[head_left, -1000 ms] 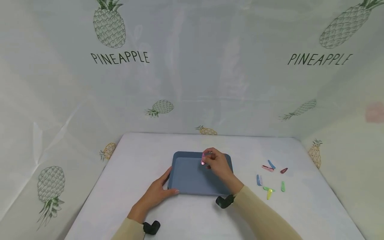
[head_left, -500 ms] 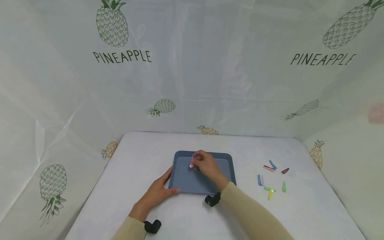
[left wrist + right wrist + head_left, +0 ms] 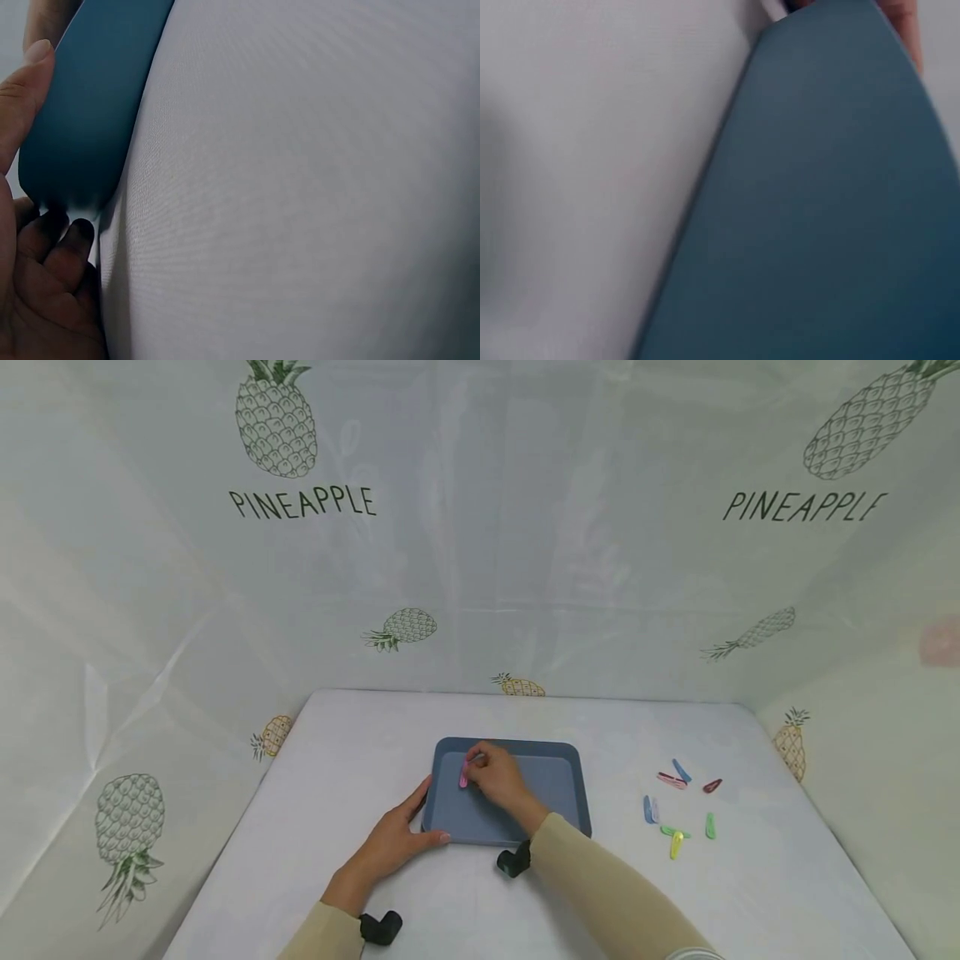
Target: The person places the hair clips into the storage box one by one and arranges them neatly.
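Note:
A blue-grey rectangular tray point(image 3: 551, 789) lies on the white table in the head view. My left hand point(image 3: 396, 842) grips its near left corner, the thumb along the front side and the other fingers at the left side. The left wrist view has that thumb point(image 3: 22, 94) against the tray wall point(image 3: 94, 97), with curled fingers below the corner. Over the left part of the tray, my right hand point(image 3: 497, 777) pinches a pink snap hair clip point(image 3: 463, 775), which hangs downward close over the tray floor. The right wrist view is filled mostly by the tray's outer wall point(image 3: 802, 187); the clip is hidden there.
Several snap hair clips lie loose on the table right of the tray, among them a yellow clip point(image 3: 677, 845), a green clip point(image 3: 710, 827), a dark red clip point(image 3: 712, 786) and a blue clip point(image 3: 681, 770). A pineapple-print sheet point(image 3: 517, 568) encloses the table's back and sides.
My right hand has carried the pink hair clip leftward across the tray and lowered it nearer the tray floor. The left hand stays at the corner.

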Motion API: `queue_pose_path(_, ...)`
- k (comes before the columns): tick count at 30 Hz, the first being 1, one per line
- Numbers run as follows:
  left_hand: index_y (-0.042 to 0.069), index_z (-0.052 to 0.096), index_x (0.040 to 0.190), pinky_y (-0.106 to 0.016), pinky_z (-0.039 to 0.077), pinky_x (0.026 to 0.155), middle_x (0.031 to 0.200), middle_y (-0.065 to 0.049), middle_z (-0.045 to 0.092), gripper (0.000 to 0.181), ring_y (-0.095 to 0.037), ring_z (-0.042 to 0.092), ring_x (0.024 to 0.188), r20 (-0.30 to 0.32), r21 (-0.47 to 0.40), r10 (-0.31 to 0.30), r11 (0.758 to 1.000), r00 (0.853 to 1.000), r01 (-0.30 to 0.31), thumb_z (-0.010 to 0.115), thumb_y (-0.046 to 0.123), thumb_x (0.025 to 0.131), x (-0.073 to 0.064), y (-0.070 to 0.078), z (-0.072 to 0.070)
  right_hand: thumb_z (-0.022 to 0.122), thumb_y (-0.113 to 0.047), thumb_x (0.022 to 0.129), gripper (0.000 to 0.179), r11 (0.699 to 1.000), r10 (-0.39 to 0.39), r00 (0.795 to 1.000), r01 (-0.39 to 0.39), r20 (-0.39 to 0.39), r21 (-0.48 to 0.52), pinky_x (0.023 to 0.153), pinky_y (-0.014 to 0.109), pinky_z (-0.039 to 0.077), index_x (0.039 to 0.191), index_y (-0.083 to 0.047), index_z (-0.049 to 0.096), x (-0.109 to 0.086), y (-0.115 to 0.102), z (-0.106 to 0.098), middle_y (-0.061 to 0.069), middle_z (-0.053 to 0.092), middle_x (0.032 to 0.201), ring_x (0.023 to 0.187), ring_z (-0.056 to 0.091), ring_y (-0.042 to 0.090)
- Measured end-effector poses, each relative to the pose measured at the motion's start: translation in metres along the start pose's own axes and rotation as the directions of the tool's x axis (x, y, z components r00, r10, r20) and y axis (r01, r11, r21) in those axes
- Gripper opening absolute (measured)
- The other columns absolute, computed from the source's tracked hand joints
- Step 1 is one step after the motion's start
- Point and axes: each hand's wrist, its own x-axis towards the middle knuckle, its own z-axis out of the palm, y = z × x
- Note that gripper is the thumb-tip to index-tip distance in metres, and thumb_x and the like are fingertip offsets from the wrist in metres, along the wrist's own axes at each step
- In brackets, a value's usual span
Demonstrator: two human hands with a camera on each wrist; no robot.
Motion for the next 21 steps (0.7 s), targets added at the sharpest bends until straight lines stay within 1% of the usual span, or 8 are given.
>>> queue_pose_path(3,0.031,0.026,0.169,-0.060,0.033,0.125,0.171,-0.006,0.034,0.106,-0.035,0.035,0.157,-0.008,0.007,-0.002,1.000,1.000,0.002,0.087,0.050,0.085,0.000,0.000,0.001,0.072,-0.004,0.094,0.011,0.997,-0.029,0.999,0.027,-0.018,-0.069,0.058,0.024,0.048,0.103,-0.010,0.073,0.001,0.002,0.004,0.000,0.072,0.075,0.063,0.059,0.007)
queue_pose_path(5,0.028,0.027,0.169,-0.060,0.034,0.125,0.171,-0.008,0.035,0.105,-0.036,0.035,0.157,-0.016,0.007,0.006,1.000,1.000,-0.006,0.087,0.049,0.085,0.000,0.001,0.002,0.074,-0.006,0.093,0.009,0.994,-0.035,0.999,0.032,-0.028,-0.101,0.060,0.023,0.047,0.101,-0.012,0.073,0.002,0.003,0.006,-0.001,0.072,0.075,0.064,0.058,0.006)
queue_pose_path(9,0.026,0.028,0.169,-0.058,0.034,0.125,0.170,-0.010,0.036,0.105,-0.036,0.036,0.156,-0.032,0.006,0.020,1.000,0.999,-0.020,0.087,0.048,0.085,0.002,0.002,0.007,0.078,-0.007,0.093,0.008,0.990,-0.053,0.998,0.048,-0.036,-0.130,0.062,0.025,0.047,0.098,-0.011,0.073,0.003,0.005,0.007,-0.001,0.072,0.077,0.067,0.058,0.007)
queue_pose_path(14,0.026,0.028,0.169,-0.060,0.035,0.124,0.168,-0.013,0.038,0.106,-0.038,0.037,0.155,-0.050,0.008,0.029,1.000,0.998,-0.029,0.087,0.050,0.085,0.003,0.002,0.013,0.078,-0.009,0.094,0.007,0.983,-0.057,0.998,0.051,-0.028,-0.175,0.065,0.026,0.048,0.099,-0.012,0.073,0.004,0.006,0.007,-0.001,0.072,0.078,0.069,0.058,0.008)
queue_pose_path(18,0.029,0.029,0.169,-0.060,0.036,0.124,0.168,-0.012,0.039,0.106,-0.038,0.037,0.156,-0.058,0.009,0.014,1.000,0.998,-0.013,0.088,0.052,0.084,0.002,0.002,0.014,0.075,-0.010,0.097,0.005,0.978,-0.058,0.998,0.053,-0.020,-0.203,0.067,0.028,0.049,0.099,-0.014,0.073,0.004,0.005,0.007,-0.002,0.073,0.080,0.070,0.059,0.008)
queue_pose_path(21,0.030,0.030,0.168,-0.059,0.035,0.124,0.169,-0.009,0.038,0.106,-0.036,0.036,0.156,-0.062,0.016,-0.005,1.000,0.998,0.006,0.088,0.053,0.083,0.001,0.002,0.013,0.072,-0.009,0.097,0.006,0.972,-0.074,0.997,0.069,-0.014,-0.227,0.067,0.028,0.050,0.099,-0.014,0.073,0.004,0.004,0.009,-0.003,0.074,0.083,0.071,0.061,0.008)
